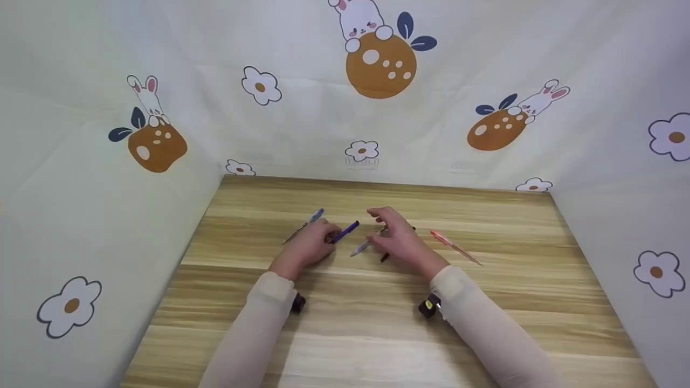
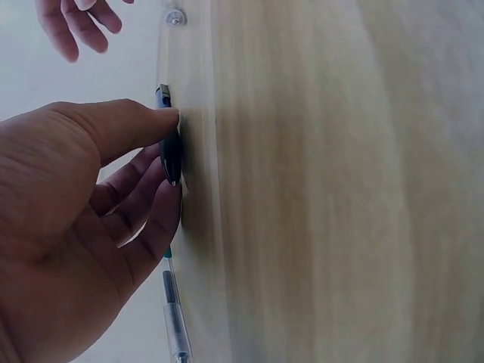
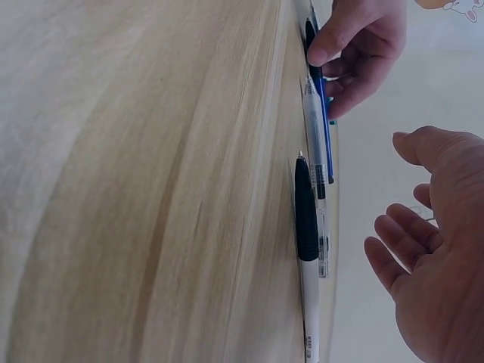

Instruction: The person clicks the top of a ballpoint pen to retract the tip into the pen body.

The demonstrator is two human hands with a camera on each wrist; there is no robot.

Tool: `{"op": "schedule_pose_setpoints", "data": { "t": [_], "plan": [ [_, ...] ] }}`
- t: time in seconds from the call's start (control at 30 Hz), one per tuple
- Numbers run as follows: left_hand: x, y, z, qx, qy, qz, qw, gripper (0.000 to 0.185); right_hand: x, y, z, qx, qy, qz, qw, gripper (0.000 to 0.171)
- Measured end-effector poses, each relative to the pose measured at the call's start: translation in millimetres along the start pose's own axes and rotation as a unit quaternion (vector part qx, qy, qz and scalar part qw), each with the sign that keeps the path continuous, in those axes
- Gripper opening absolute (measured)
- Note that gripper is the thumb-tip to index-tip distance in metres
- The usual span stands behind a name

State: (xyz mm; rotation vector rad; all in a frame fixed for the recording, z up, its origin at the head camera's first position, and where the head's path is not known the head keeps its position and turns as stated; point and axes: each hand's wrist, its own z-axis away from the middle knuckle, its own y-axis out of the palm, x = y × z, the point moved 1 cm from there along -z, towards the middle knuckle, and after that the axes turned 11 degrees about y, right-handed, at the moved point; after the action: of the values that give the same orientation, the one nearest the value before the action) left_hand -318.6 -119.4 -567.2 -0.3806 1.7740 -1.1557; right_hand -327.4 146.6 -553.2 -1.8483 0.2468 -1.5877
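Several pens lie on the wooden table. My left hand pinches the dark purple pen between thumb and fingers; the left wrist view shows that pen still against the tabletop in my left hand. Behind this hand lies a blue pen. My right hand hovers with relaxed fingers over a clear pen and a black pen, holding nothing. In the right wrist view my right hand shows an empty palm beside the black-and-white pen and clear pen.
An orange pen lies to the right of my right hand. Cloth walls printed with rabbits and flowers close in the table at the back and on both sides. Bare wood stretches toward the near edge.
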Motion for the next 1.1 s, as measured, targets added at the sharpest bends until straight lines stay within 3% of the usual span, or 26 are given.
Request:
{"op": "schedule_pose_setpoints", "data": {
  "t": [0.33,0.77,0.9,1.1],
  "plan": [
    [-1.7,3.0,-5.7,0.010,-0.024,-0.032,0.9991,0.034,-2.5,-0.4,0.8,-0.007,-0.004,-0.003,1.000,0.061],
    [-6.1,3.5,-8.0,0.008,-0.026,-0.054,0.9982,0.029,-6.1,-2.8,2.1,-0.008,-0.007,-0.019,1.000,0.061],
    [-6.3,2.7,-7.2,-0.005,-0.023,-0.029,0.9993,0.035,-7.1,-2.6,2.2,-0.009,-0.010,-0.022,1.000,0.059],
    [-6.2,1.5,-7.3,-0.035,-0.022,0.053,0.9977,0.041,-6.8,-3.2,2.6,-0.023,-0.009,-0.041,0.999,0.055]
  ]
}}
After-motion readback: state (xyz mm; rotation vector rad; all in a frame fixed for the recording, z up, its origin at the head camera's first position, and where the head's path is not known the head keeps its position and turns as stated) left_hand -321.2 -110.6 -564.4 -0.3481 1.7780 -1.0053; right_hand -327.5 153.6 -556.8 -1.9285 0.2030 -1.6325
